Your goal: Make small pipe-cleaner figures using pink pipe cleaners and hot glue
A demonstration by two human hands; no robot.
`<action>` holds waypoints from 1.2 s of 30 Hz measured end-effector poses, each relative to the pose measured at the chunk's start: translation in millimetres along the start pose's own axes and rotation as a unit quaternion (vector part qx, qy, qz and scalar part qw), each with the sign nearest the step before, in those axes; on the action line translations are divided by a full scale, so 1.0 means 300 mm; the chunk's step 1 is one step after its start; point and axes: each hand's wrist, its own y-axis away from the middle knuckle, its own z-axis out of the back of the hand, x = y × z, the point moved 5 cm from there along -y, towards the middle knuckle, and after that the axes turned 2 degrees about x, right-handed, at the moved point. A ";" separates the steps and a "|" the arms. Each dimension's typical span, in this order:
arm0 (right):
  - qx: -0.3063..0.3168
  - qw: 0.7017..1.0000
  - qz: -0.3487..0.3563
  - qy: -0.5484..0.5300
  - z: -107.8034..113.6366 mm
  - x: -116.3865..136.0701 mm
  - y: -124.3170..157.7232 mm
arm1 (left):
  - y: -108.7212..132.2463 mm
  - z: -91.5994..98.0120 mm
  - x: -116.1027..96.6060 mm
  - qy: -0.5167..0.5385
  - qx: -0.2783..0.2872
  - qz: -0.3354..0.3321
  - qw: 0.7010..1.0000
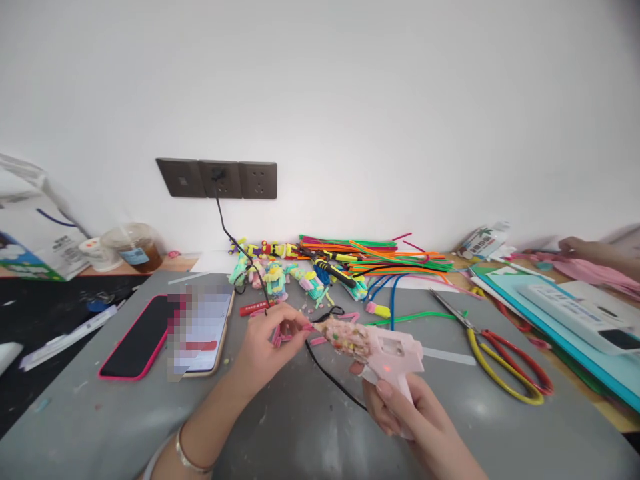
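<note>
My right hand (pixel 400 403) is wrapped round the handle of a pale pink glue gun (pixel 395 353), whose front part is crusted with multicoloured bits. The gun's nozzle points left, at the fingertips of my left hand (pixel 277 337). Thumb and forefinger of that hand pinch a small pink piece (pixel 306 328) right by the nozzle. Pink pipe-cleaner pieces (pixel 319 341) lie on the grey mat (pixel 300 440) behind the hands. A black cord runs across the mat beneath the gun.
Scissors (pixel 510 360) with red and yellow handles lie at the right. Colourful pipe cleaners (pixel 375 253) and black-yellow pliers (pixel 340 275) are at the back. Two phones (pixel 137 340) lie left, near a drink cup (pixel 137 250). Another person's hand (pixel 580 248) is at far right.
</note>
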 end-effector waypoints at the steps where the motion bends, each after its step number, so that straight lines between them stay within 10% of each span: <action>1: 0.001 1.000 -0.002 -0.001 0.001 -0.002 0.000 | 0.001 0.000 0.001 0.000 0.000 -0.001 1.000; 36: -0.037 0.997 0.006 0.067 0.060 -0.004 0.006 | -0.005 0.014 0.001 -0.027 -0.023 -0.014 0.999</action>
